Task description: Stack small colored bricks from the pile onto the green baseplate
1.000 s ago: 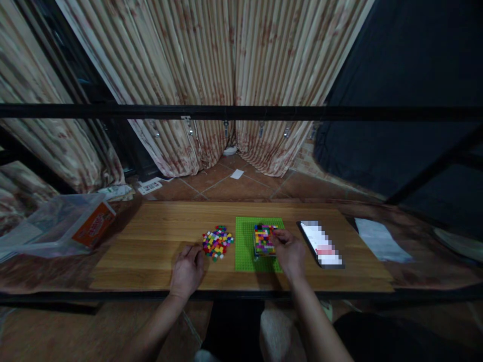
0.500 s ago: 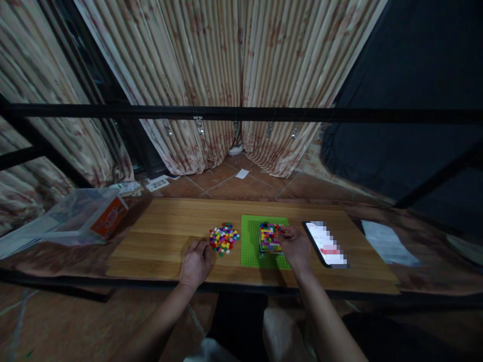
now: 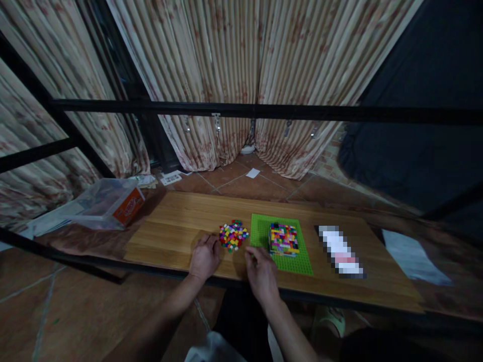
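Observation:
A loose pile of small toy bricks (image 3: pixel 233 235) in many colours lies on the wooden table. At its near left edge rests my left hand (image 3: pixel 205 256), fingers bent and close together; whatever may be in its fingertips is hidden. My right hand (image 3: pixel 262 274) hovers between the pile and the green baseplate (image 3: pixel 260 234), its fingers loosely curled with thumb and forefinger apart, and I see nothing held. On the baseplate stands a block built of multicoloured bricks (image 3: pixel 284 238), a dark one at its far left corner.
A phone (image 3: pixel 341 254), its screen blurred out, lies right of the baseplate on the table (image 3: pixel 166 226). Beyond the table's left end sits a clear plastic box (image 3: pixel 109 201) with an orange label. A white sheet (image 3: pixel 413 256) is off the right end. A black bar (image 3: pixel 234 108) crosses behind.
My right hand has left the brick block and moved left and nearer to me, toward the loose pile. My left hand stays beside the pile. The view has shifted and tilted slightly.

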`<state>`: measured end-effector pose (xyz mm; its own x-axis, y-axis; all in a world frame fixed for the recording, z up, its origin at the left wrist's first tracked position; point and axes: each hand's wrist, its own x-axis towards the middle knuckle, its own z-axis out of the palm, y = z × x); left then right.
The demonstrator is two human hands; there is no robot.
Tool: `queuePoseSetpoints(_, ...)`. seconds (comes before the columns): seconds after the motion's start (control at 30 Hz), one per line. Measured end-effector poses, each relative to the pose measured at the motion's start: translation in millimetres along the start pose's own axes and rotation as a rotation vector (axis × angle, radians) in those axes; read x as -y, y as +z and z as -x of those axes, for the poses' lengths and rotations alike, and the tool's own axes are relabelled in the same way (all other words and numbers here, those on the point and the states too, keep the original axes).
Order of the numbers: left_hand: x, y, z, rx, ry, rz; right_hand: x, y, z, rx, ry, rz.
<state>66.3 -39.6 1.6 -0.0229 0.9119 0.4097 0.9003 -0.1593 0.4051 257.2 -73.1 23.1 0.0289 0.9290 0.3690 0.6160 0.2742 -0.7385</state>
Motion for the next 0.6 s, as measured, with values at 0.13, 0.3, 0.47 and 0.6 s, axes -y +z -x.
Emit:
queuePoseSetpoints(0.13,-0.5,-1.9,-0.2,-0.002,0.005,-0.002,5.4,20.3,-5.4,0.111,-0.043,0.095)
queuePoseSetpoints(0.3,1.0,-2.5,-0.2,0.000,0.017,-0.001,6.3,27.6,-17.6,0.217,0.011,0.269)
queuePoseSetpoints(0.47,5.7,-0.2,-1.5,-0.011,0.030,-0.004,10.3,31.0,-23.8,0.270,0.026,0.343)
queuePoseSetpoints(0.6,9.3,0.4,-2.7,-0.027,0.054,-0.010,16.1,30.8,-27.0,0.289,0.030,0.390)
